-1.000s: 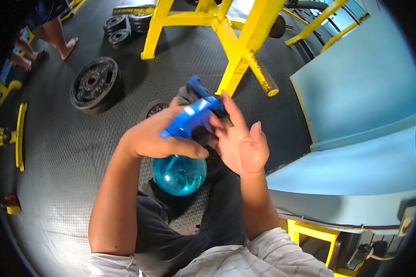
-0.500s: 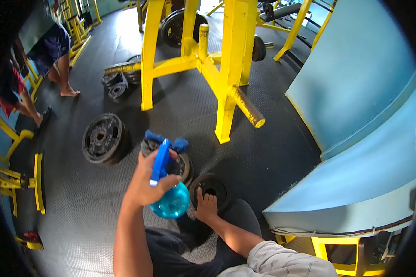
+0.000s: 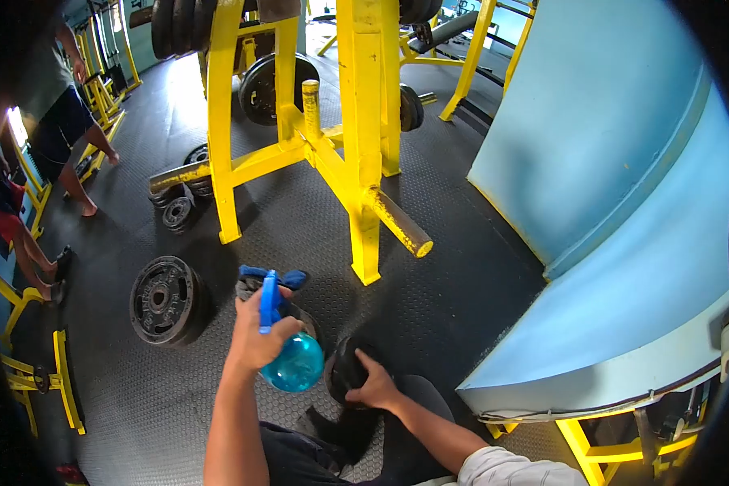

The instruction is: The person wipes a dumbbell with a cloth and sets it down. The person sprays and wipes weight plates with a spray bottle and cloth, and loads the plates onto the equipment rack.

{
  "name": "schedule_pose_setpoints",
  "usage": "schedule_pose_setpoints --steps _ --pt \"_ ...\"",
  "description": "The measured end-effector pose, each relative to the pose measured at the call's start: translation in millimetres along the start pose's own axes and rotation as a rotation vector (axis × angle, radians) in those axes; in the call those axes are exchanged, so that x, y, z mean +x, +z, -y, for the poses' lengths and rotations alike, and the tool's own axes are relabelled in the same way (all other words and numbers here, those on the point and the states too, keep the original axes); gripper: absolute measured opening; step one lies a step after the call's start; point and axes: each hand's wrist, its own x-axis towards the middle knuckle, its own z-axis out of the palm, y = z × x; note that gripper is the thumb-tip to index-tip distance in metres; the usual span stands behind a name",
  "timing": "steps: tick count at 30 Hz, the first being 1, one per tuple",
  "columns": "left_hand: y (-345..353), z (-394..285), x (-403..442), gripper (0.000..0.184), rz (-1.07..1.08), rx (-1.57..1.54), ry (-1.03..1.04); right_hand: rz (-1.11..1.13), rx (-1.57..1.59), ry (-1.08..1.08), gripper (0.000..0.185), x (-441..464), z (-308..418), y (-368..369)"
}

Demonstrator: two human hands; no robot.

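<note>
My left hand (image 3: 255, 336) is wrapped round the neck of a spray bottle (image 3: 295, 363) with a blue trigger head and a round, see-through turquoise body. Just beyond it, blue and dark cloths (image 3: 277, 278) lie bunched on a weight plate that my hand and the bottle mostly hide. To the right, my right hand (image 3: 373, 385) grips the edge of a small black weight plate (image 3: 347, 366), which is tilted up off the floor beside my knee.
A larger black plate (image 3: 166, 300) lies on the dark textured floor at left. Ahead stands a yellow rack (image 3: 364, 162) with a peg sticking out. Small plates (image 3: 178, 212) are stacked behind. A blue wall (image 3: 591, 162) curves along the right. Two people (image 3: 57, 138) stand at far left.
My hands have parted; the left kept the bottle, while the right went down to the small plate, took hold of its edge and tilted it. The view has lifted toward the rack.
</note>
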Motion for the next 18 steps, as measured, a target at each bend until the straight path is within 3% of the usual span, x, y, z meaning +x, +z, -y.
schedule_pose_setpoints --steps 2,3,4,6,7,8,12,15,18 --pt "-0.4 3.5 5.3 0.046 -0.035 -0.032 0.034 -0.103 0.823 0.077 0.087 4.6 -12.8 -22.6" --pt "-3.6 1.0 6.4 0.048 -0.025 -0.017 -0.018 -0.128 1.134 0.23 0.067 -2.5 1.7 -44.8" --pt "-6.0 -0.1 7.1 0.051 -0.014 0.001 -0.075 -0.119 1.134 0.229 0.067 -7.5 3.1 -56.2" --pt "-6.8 1.9 7.1 0.052 -0.031 0.054 -0.052 -0.276 1.527 0.276 0.048 -15.4 3.6 -70.8" --pt "-3.4 2.7 7.0 0.052 -0.038 0.097 -0.021 -0.349 1.54 0.235 0.037 -16.0 5.6 -77.7" --pt "0.1 4.1 8.0 0.052 -0.028 0.081 -0.03 -0.356 1.525 0.251 0.037 -16.6 3.7 -85.0" --pt "7.0 6.0 9.9 0.053 0.079 0.001 -0.154 -0.481 1.645 0.224 0.043 -13.4 4.5 -131.0" --pt "19.5 -16.9 6.8 0.052 0.316 0.132 -0.148 -0.601 1.789 0.23 0.046 3.4 6.4 -169.4" --pt "60.3 -13.8 15.6 0.05 0.366 0.161 -0.253 -0.675 1.863 0.096 0.052 24.3 1.7 -190.7"
